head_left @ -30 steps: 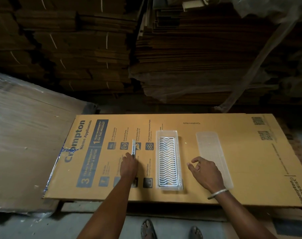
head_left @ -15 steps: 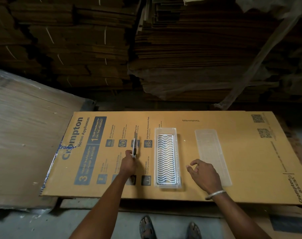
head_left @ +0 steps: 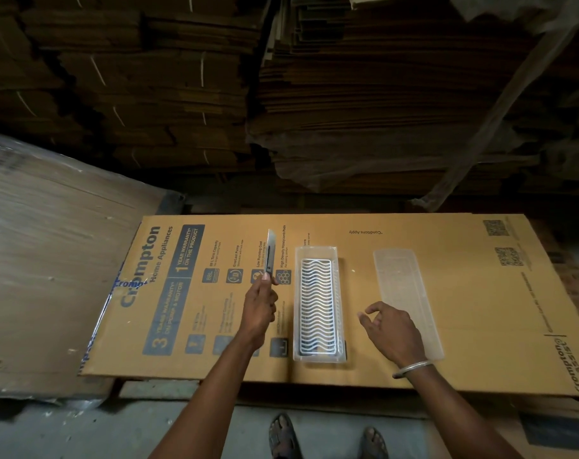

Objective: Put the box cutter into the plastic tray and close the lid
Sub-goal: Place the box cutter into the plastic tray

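Note:
My left hand [head_left: 260, 303] grips the near end of a slim silver box cutter [head_left: 270, 251], which points away from me above the cardboard, just left of the tray. The clear plastic tray [head_left: 317, 251] lies lengthwise in the middle, with a white wavy grid insert inside. Its translucent lid [head_left: 402, 286] lies flat on the cardboard to the right of the tray. My right hand [head_left: 389, 331] hovers between tray and lid with curled, parted fingers, holding nothing.
Everything rests on a flattened printed cardboard box [head_left: 463, 293]. A plastic-wrapped board stack [head_left: 49, 260] sits at the left. Tall stacks of folded cartons [head_left: 347, 94] fill the background. My sandalled feet [head_left: 281, 435] stand on the floor below the cardboard's near edge.
My left hand has lifted the box cutter off the cardboard and raised it further away from me. My right hand has barely moved.

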The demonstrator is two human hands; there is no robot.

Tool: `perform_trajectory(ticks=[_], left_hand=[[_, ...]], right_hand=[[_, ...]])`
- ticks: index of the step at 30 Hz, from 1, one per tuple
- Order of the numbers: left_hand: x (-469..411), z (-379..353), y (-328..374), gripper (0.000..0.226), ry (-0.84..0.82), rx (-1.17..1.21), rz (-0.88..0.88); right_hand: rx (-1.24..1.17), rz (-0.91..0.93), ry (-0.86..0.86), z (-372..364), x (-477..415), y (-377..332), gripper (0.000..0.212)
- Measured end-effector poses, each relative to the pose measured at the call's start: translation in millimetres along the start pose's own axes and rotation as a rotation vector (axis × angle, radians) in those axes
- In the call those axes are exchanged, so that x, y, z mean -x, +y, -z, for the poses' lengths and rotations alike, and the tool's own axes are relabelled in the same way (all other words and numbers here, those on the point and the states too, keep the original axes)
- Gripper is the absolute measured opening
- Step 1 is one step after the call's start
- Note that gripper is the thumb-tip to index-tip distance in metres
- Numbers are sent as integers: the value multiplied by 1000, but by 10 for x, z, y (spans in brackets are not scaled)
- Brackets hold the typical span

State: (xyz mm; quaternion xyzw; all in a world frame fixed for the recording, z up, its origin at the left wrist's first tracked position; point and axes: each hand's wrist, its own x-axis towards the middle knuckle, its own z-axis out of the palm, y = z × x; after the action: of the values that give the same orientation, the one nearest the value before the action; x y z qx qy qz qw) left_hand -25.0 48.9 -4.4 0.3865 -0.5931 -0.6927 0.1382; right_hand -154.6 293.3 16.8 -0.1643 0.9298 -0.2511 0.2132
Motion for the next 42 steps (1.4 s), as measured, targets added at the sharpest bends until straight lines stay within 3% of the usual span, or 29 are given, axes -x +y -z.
perform_trajectory(ticks=[4,8,12,23,29,35,42], left_hand=[[19,-86,64,40,-71,74,16],[79,-132,115,25,-180,78,-15],[108,-124,151,37,-223,107,7],[186,-235,168,44,-128,265,134],[218,-363,84,34,-86,130,134],[156,-528,63,34,-42,-156,107],[42,-739,91,18,12,-422,98]], right_hand=[[-8,10,-1,4,-21,-5,27],[-18,19,8,23,-39,-15,27],[-24,24,18,33,-33,2,29],[-34,-6,22,50,-18,43,26],[-48,-12,24,63,21,116,28],[-39,-18,23,101,69,197,23],[-32,-60,12,124,117,311,21]])
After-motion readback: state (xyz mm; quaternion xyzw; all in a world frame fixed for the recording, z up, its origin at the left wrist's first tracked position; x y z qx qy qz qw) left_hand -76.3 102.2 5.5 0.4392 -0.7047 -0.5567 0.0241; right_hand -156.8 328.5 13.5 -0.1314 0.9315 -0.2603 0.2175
